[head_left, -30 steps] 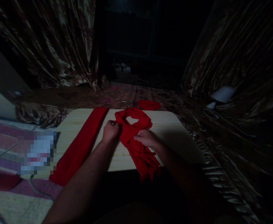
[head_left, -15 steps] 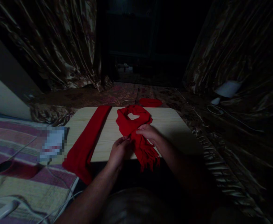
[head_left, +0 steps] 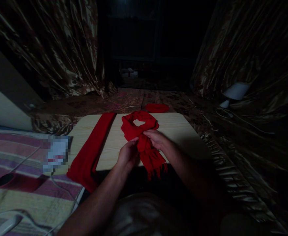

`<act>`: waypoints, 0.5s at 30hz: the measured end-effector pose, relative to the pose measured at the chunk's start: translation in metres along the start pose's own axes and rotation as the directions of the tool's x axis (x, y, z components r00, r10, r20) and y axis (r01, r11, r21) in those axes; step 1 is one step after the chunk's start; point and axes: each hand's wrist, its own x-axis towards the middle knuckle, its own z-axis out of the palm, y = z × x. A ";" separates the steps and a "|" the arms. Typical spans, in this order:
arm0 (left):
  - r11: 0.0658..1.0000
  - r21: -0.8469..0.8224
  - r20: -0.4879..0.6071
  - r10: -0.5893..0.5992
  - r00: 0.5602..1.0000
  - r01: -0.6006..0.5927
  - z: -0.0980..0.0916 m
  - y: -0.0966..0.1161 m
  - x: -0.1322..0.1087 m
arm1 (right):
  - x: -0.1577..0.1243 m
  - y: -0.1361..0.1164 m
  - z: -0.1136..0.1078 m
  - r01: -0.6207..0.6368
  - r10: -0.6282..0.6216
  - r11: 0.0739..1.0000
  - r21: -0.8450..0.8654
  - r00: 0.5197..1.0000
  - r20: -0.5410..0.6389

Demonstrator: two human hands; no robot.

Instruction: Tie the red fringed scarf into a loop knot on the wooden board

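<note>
A red fringed scarf [head_left: 131, 128] lies in a loop on the pale wooden table [head_left: 180, 131], its fringed end hanging past the near edge. My left hand [head_left: 128, 152] grips the scarf from the left, just under the loop, thumb on top and the other fingers mostly hidden beneath. From the right, my right hand [head_left: 156, 139] pinches it where the loop crosses above the tail. Left of the hands, a second red cloth [head_left: 94, 144], folded into a long strip, stretches across the table and droops over its near edge.
Another red cloth [head_left: 157, 108] lies just beyond the table's far edge. To the left is a striped blanket [head_left: 60, 186] with cables and a dark red cylindrical object [head_left: 23, 183]. A small white lamp [head_left: 236, 91] stands on the right, with curtains [head_left: 72, 59] behind.
My left hand has shifted slightly up along the scarf, its thumb now nearer the crossing. My right fingers have tucked in closer around the cloth. The camera view has shifted slightly.
</note>
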 end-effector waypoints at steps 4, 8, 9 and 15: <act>0.991 0.067 0.009 0.111 0.994 -0.112 -0.007 -0.009 0.006 | -0.007 -0.002 -0.002 -0.058 0.050 0.992 -0.110 0.997 -0.066; 0.951 0.239 -0.038 0.213 0.976 -0.198 -0.012 -0.012 0.006 | -0.009 -0.006 -0.001 -0.020 -0.006 0.988 -0.156 0.987 -0.163; 0.942 0.263 -0.049 0.229 0.972 -0.208 -0.011 -0.011 0.005 | -0.009 -0.007 -0.001 -0.012 -0.018 0.987 -0.162 0.983 -0.183; 0.920 0.377 0.002 0.120 0.993 -0.112 -0.004 -0.003 -0.005 | -0.009 -0.008 -0.003 -0.045 0.021 0.960 -0.276 0.996 -0.088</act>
